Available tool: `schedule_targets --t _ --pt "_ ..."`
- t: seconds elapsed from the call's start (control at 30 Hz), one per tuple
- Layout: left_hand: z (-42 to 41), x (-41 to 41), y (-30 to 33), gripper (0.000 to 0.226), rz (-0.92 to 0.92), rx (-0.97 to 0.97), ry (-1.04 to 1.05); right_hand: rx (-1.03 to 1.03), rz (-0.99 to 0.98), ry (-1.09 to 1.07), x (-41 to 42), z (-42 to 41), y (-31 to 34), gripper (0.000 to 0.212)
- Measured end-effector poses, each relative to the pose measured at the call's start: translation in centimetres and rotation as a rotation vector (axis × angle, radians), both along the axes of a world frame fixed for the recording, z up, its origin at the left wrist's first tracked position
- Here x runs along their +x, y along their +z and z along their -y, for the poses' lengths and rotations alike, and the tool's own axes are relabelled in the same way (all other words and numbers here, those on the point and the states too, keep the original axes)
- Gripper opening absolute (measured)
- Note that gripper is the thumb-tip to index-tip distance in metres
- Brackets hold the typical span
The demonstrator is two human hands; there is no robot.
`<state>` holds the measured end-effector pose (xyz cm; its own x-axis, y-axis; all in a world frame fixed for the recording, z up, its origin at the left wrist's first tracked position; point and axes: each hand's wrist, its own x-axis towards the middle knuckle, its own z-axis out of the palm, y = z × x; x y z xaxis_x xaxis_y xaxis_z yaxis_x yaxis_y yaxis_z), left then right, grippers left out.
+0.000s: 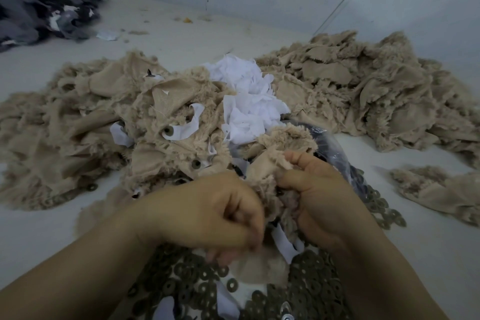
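Metal rings (197,286) lie heaped nearest. Above them, the left hand (207,218) and right hand (319,197) hold one beige fleece scrap (265,171) between them, fingers clamped on it. Beyond lie a beige heap (78,122), white scraps (249,101) and a dark cloth pile (33,0).

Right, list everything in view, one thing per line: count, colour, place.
held fleece piece: one, beige, between both hands
fleece heaps: two large, beige, centre-left and back right
loose fleece piece: one, beige, right edge
white scraps: many, white, piled at centre
white strip: one, white, just below the hands
metal rings: many, dull brown-grey, spread in the foreground under the hands
plastic bag: one, clear with dark contents, behind the right hand
dark cloth heap: one, grey-black, back left
surface: one, pale grey, under everything
left hand: one, fingers curled on the held fleece piece
right hand: one, fingers gripping the same piece
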<state>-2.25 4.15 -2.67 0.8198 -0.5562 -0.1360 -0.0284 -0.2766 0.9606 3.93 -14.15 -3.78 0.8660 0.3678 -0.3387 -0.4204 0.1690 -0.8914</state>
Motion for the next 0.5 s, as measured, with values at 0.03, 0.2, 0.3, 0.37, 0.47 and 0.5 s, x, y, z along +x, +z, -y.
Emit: schedule_targets --t 0.03,0.2,0.3,0.37,0.47,0.5 --pt "0.5 0.2 -0.1 0.030 0.028 0.011 0.094 0.008 0.000 0.015 0.0 0.0 0.0 0.022" --pt "2.4 0.7 -0.9 0.061 0.088 -0.010 0.614 0.093 -0.010 0.034 -0.3 -0.1 0.5 0.034" --pt "2.6 1.0 -1.6 0.030 0.077 -0.100 0.743 0.149 -0.023 0.013 -0.4 -0.3 0.5 0.053" --pt "2.6 0.8 -1.8 0.021 0.098 -0.146 0.783 0.150 -0.051 0.017 -0.7 -0.5 0.6 0.066" --pt "2.7 0.5 -1.4 0.023 0.217 -0.221 0.835 0.154 -0.131 0.070 -1.0 -0.7 0.4 0.060" --pt "2.6 0.4 -1.5 0.023 0.267 -0.246 0.843 0.157 -0.161 0.084 -1.2 -0.8 0.5 0.055"
